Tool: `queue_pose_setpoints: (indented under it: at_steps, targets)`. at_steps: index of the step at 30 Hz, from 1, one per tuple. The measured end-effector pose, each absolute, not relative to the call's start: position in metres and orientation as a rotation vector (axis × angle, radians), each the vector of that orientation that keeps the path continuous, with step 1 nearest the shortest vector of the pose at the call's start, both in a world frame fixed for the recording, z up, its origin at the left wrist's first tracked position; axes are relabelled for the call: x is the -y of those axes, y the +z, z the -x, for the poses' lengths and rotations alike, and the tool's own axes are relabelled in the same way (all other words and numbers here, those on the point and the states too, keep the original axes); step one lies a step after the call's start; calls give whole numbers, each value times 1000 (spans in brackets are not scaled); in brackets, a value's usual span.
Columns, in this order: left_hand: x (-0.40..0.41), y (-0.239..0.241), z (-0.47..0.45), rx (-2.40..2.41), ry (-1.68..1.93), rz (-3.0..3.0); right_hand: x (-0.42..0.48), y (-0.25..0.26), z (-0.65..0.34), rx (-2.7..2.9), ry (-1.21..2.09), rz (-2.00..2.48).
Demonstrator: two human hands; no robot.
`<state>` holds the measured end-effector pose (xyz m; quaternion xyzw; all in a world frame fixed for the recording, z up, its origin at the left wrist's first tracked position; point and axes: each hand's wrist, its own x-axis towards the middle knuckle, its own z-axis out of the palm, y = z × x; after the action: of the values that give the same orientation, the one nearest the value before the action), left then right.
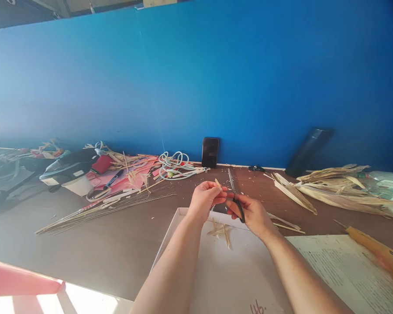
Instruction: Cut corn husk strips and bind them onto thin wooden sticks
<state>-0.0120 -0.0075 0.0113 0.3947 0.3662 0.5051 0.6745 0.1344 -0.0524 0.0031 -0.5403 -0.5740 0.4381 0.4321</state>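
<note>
My left hand (207, 198) pinches a small pale strip of dried husk (218, 184) between thumb and fingers. Close beside it, my right hand (249, 211) is closed around the black handles of a pair of scissors (239, 208), whose metal blades point up and away from me. The blades stand just right of the strip; whether they touch it I cannot tell. Below both hands lies a shallow white box or lid (180, 218) with several short pale strips (223, 232) crossed on it in a star-like pile.
A phone (210, 152) leans on the blue wall (249, 78). To its left are coiled pale cord (177, 165), thin wires (118, 213) and a cluttered pink sheet (98, 179). On the right lie dried husks (340, 192), a printed sheet (340, 261) and a wooden-handled awl (373, 244).
</note>
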Motion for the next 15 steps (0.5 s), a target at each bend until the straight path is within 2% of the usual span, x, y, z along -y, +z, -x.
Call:
queue_pose_setpoints:
  at_steps: [15]
  targets:
    - [9, 16, 10, -920, 1150, -946, 55, 6, -135, 1554, 1133, 1318]
